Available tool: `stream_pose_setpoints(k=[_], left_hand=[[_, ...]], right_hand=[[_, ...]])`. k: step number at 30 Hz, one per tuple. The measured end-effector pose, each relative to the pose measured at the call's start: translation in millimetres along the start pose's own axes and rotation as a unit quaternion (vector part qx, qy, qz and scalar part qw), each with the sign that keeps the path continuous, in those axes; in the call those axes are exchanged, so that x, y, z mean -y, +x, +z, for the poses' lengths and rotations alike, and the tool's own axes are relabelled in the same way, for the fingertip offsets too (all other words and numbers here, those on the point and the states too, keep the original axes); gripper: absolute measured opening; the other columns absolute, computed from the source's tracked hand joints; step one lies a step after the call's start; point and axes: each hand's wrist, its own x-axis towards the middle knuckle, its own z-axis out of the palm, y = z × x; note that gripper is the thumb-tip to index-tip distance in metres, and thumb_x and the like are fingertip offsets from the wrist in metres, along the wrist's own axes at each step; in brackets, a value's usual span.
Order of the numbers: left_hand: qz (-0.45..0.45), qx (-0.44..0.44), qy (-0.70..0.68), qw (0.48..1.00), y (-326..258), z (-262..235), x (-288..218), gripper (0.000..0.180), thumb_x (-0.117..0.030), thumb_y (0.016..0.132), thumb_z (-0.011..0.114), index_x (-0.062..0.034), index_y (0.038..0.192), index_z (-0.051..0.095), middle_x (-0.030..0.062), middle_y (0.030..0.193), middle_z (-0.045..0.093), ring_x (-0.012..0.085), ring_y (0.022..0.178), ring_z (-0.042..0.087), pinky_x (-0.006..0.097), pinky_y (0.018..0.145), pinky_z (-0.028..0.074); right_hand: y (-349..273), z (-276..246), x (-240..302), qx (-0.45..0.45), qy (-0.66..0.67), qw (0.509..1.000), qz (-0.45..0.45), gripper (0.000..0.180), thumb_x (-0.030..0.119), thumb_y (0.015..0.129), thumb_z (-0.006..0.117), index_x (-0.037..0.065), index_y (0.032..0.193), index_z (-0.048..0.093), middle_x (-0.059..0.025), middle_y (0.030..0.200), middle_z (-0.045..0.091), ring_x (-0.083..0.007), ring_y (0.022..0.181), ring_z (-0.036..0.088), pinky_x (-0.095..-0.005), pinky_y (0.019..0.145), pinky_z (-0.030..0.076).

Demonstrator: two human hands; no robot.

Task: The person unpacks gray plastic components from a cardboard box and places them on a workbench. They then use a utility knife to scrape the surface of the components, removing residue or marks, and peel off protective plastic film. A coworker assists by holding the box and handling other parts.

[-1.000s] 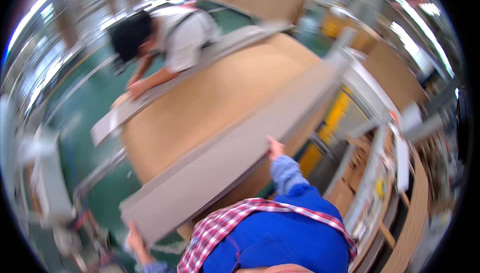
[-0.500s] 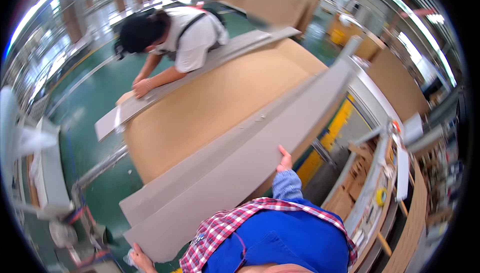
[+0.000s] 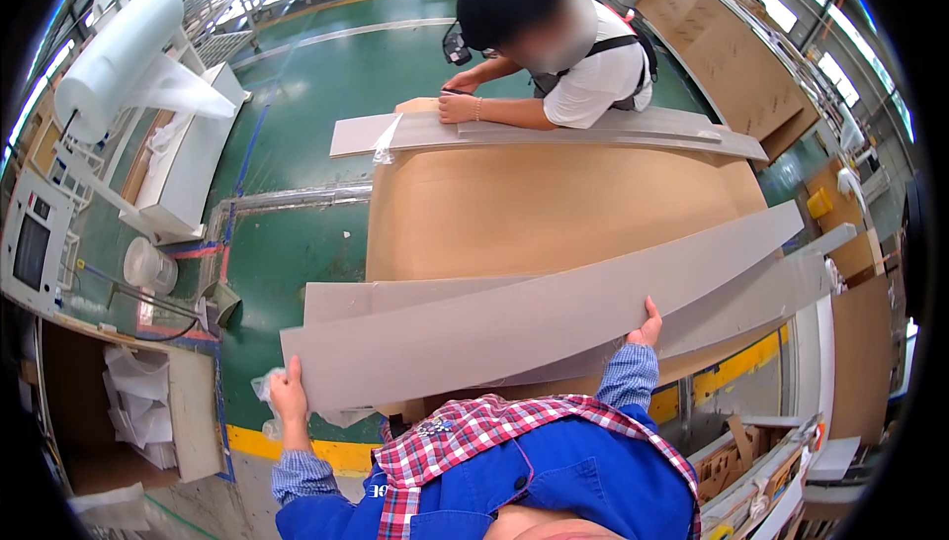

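Note:
A long, flat grey panel [image 3: 514, 313] lies aslant in front of me, over other grey panels [image 3: 395, 295] along the near side of a cardboard-covered table [image 3: 563, 194]. Its left end is gripped by my left hand [image 3: 290, 394], with the thumb up at the edge. Farther right, my right hand [image 3: 646, 327] grips the near edge, thumb on top and the other fingers hidden underneath. Crumpled clear plastic film [image 3: 269, 389] hangs beside my left hand. Across the table a co-worker [image 3: 593, 65] leans over grey boards [image 3: 613, 132], both hands near their left end.
At the left stand a roll of white wrap [image 3: 124, 60] on a stand, a white bucket [image 3: 148, 265] and an open cabinet [image 3: 193, 411] with white sheets. Large brown boards [image 3: 722, 55] lean at the back right. A bin of wood scraps [image 3: 736, 456] is at my right.
My view has turned left, so the table and co-worker appear farther right. The held panel now lies at an angle across the panels under it. Both hands keep their grip.

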Motion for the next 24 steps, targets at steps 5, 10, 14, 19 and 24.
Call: stream_pose_setpoints(k=[5, 10, 14, 19, 24], left_hand=[[0.003, 0.007, -0.018, 1.0, 43.5, -1.8, -69.0, 0.065, -0.054, 0.079, 0.064, 0.0092, 0.066, 0.056, 0.0169, 0.069, 0.058, 0.0227, 0.065, 0.054, 0.037, 0.064, 0.044], [0.012, 0.06, -0.007, 0.998, 115.6, 20.6, -111.0, 0.067, -0.056, 0.078, 0.063, 0.0103, 0.068, 0.062, 0.0171, 0.065, 0.062, 0.0212, 0.063, 0.057, 0.036, 0.062, 0.045], [0.026, 0.09, 0.023, 0.995, 184.0, 68.0, -103.0, 0.075, -0.065, 0.076, 0.057, 0.0087, 0.079, 0.067, 0.0209, 0.076, 0.066, 0.0272, 0.075, 0.064, 0.038, 0.07, 0.046], [0.068, 0.129, 0.145, 0.979, 213.6, 98.8, -78.9, 0.077, -0.07, 0.079, 0.043, 0.0027, 0.075, 0.067, 0.0259, 0.08, 0.063, 0.0386, 0.08, 0.062, 0.045, 0.074, 0.045], [0.036, 0.018, 0.09, 0.995, 188.9, 53.7, -45.6, 0.052, -0.05, 0.079, 0.061, -0.0002, 0.067, 0.066, 0.0183, 0.063, 0.062, 0.0322, 0.062, 0.061, 0.043, 0.06, 0.044]], right_hand=[[55.9, 14.9, -27.3, 0.026, 0.025, 0.999, 0.03, 0.036, 0.015, 0.082, 0.062, -0.002, 0.113, 0.055, -0.0139, 0.108, 0.061, -0.03, 0.101, 0.058, -0.0421, 0.09, 0.048], [71.1, 61.6, -40.5, 0.048, 0.021, 0.996, 0.078, 0.028, 0.015, 0.082, 0.064, 0.003, 0.107, 0.057, -0.0105, 0.103, 0.062, -0.0268, 0.099, 0.059, -0.0424, 0.087, 0.05], [49.5, 86.1, -100.9, 0.138, -0.026, 0.967, 0.213, 0.016, 0.011, 0.084, 0.063, 0.006, 0.099, 0.057, -0.0085, 0.094, 0.064, -0.0231, 0.095, 0.06, -0.0412, 0.083, 0.051], [41.3, 109.6, -176.3, 0.04, -0.062, 0.96, 0.271, 0.019, 0.001, 0.086, 0.058, 0.002, 0.105, 0.055, -0.0108, 0.103, 0.061, -0.0238, 0.098, 0.058, -0.0394, 0.087, 0.051], [81.6, 126.8, -205.0, 0.015, -0.048, 0.968, 0.246, 0.022, 0.0, 0.088, 0.055, 0.0, 0.11, 0.053, -0.0131, 0.111, 0.059, -0.0282, 0.104, 0.056, -0.043, 0.093, 0.048]])
